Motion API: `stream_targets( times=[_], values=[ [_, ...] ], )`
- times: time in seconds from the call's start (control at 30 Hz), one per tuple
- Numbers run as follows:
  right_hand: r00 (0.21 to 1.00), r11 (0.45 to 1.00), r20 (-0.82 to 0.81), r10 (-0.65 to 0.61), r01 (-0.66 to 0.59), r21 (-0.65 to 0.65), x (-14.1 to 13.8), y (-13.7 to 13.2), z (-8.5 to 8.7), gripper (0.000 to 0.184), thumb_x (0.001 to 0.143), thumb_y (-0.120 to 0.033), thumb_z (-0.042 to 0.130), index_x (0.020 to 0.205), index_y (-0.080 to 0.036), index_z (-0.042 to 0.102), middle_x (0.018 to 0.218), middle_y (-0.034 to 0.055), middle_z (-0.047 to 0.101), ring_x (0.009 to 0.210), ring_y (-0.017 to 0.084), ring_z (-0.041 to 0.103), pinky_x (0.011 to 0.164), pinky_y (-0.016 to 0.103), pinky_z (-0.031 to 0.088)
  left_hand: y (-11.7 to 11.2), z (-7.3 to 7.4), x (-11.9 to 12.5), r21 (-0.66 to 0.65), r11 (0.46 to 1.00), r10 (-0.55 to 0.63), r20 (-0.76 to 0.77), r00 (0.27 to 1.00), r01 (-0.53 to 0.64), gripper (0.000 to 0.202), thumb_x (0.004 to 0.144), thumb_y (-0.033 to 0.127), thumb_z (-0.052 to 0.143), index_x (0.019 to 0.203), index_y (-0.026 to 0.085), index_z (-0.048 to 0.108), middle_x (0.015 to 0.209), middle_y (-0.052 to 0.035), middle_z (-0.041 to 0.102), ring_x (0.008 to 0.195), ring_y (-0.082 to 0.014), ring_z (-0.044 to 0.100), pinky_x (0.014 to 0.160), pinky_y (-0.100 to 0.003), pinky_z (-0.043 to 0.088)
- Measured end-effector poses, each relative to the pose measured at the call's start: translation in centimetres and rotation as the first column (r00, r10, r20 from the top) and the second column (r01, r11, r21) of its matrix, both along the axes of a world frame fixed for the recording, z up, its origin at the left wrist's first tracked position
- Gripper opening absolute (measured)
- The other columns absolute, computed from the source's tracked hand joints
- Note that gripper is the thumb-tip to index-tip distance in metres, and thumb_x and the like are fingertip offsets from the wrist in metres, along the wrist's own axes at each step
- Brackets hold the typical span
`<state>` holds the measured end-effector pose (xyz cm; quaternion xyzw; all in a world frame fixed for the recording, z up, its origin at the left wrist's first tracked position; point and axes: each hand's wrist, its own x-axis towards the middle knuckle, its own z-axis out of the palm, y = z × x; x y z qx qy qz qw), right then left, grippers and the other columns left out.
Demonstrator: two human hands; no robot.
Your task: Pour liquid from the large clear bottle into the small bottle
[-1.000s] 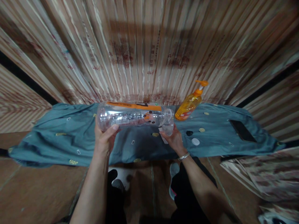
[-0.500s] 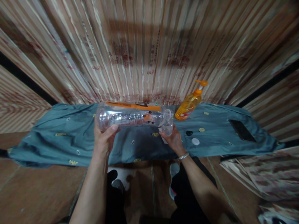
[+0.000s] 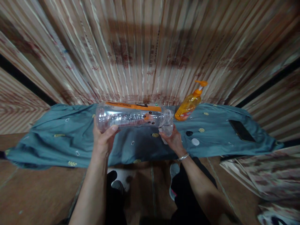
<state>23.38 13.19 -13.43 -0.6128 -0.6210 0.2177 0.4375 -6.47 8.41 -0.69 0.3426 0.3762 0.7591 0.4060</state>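
A large clear plastic bottle (image 3: 131, 116) with an orange label lies sideways in the air over the cloth, its neck pointing right. My left hand (image 3: 104, 136) is wrapped round its base end, thumb on the near side. At the neck end, my right hand (image 3: 172, 137) is closed on a small clear plastic cup (image 3: 167, 127) held right beside the bottle's mouth. Whether cup and mouth touch, and whether liquid runs between them, I cannot make out. The right fingers are partly hidden behind the cup.
An orange pump bottle (image 3: 188, 106) stands right of the cup on the teal cloth (image 3: 131, 153). Nearer lie a small black object (image 3: 189, 133) and a white disc (image 3: 195, 142). A dark phone-like slab (image 3: 241, 130) rests at the right. A striped curtain (image 3: 145, 56) hangs behind.
The view has shifted very slightly. Both hands keep the same hold, and the bottle and cup stay nearly in place.
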Motion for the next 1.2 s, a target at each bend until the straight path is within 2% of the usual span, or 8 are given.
stream_targets(
  times=[0.23, 0.5, 0.77, 0.97, 1.1, 1.2],
  values=[
    [1.0, 1.0, -0.006, -0.002, 0.002, -0.008, 0.0, 0.1, -0.1, 0.08, 0.083, -0.044, 0.092, 0.156, -0.023, 0.067, 0.136, 0.0151, 0.088, 0.127, 0.043, 0.086, 0.111, 0.06, 0.069, -0.1, 0.1, -0.1, -0.01, 1.0, 0.002, -0.011, 1.0, -0.002, 0.094, 0.049, 0.041, 0.114, 0.136, 0.033, 0.081, 0.109, -0.0035, 0.084, 0.086, -0.027, 0.08, 0.083, -0.051, 0.075],
    [1.0, 1.0, 0.012, -0.02, 0.019, 0.024, 0.0, 0.2, -0.3, 0.077, 0.082, -0.044, 0.095, 0.152, -0.021, 0.07, 0.132, 0.0171, 0.088, 0.124, 0.044, 0.086, 0.107, 0.058, 0.071, 0.1, 0.1, 0.0, 0.007, 1.0, 0.01, -0.016, 1.0, -0.01, 0.087, 0.048, 0.04, 0.113, 0.129, 0.03, 0.081, 0.106, -0.0029, 0.083, 0.084, -0.0246, 0.079, 0.074, -0.041, 0.073],
    [1.0, 1.0, 0.002, -0.001, 0.001, 0.024, -0.1, 0.1, -0.1, 0.075, 0.083, -0.043, 0.093, 0.153, -0.024, 0.07, 0.132, 0.0139, 0.089, 0.122, 0.043, 0.087, 0.107, 0.059, 0.071, 0.0, 0.0, -0.2, -0.008, 1.0, -0.006, -0.03, 1.0, 0.006, 0.092, 0.05, 0.044, 0.114, 0.134, 0.031, 0.08, 0.111, -0.0046, 0.084, 0.091, -0.0314, 0.082, 0.088, -0.056, 0.075],
    [1.0, 0.999, 0.022, 0.013, -0.013, 0.033, -0.1, 0.0, 0.0, 0.075, 0.084, -0.044, 0.092, 0.152, -0.02, 0.069, 0.13, 0.0164, 0.089, 0.121, 0.043, 0.087, 0.103, 0.056, 0.072, -0.2, 0.4, -0.3, 0.001, 1.0, -0.031, -0.033, 0.999, 0.031, 0.089, 0.052, 0.042, 0.114, 0.134, 0.033, 0.08, 0.11, -0.0036, 0.086, 0.091, -0.0312, 0.084, 0.087, -0.055, 0.075],
    [1.0, 0.999, 0.008, 0.021, -0.021, 0.034, 0.0, 0.0, 0.0, 0.072, 0.085, -0.043, 0.09, 0.151, -0.023, 0.069, 0.13, 0.0143, 0.088, 0.122, 0.042, 0.087, 0.106, 0.055, 0.071, -0.1, 0.0, -0.9, -0.021, 0.997, -0.07, -0.046, 0.996, 0.069, 0.092, 0.053, 0.041, 0.115, 0.136, 0.033, 0.079, 0.11, -0.0033, 0.086, 0.09, -0.0301, 0.084, 0.086, -0.054, 0.075],
    [1.0, 1.0, 0.008, 0.023, -0.023, 0.013, 0.0, 0.0, 0.1, 0.072, 0.085, -0.041, 0.091, 0.152, -0.025, 0.068, 0.132, 0.0122, 0.088, 0.125, 0.042, 0.086, 0.11, 0.057, 0.069, 0.0, -0.4, -1.5, -0.02, 0.996, -0.086, -0.057, 0.995, 0.085, 0.09, 0.056, 0.041, 0.114, 0.138, 0.034, 0.078, 0.115, -0.0046, 0.086, 0.096, -0.0321, 0.085, 0.088, -0.055, 0.075]
  ],
)
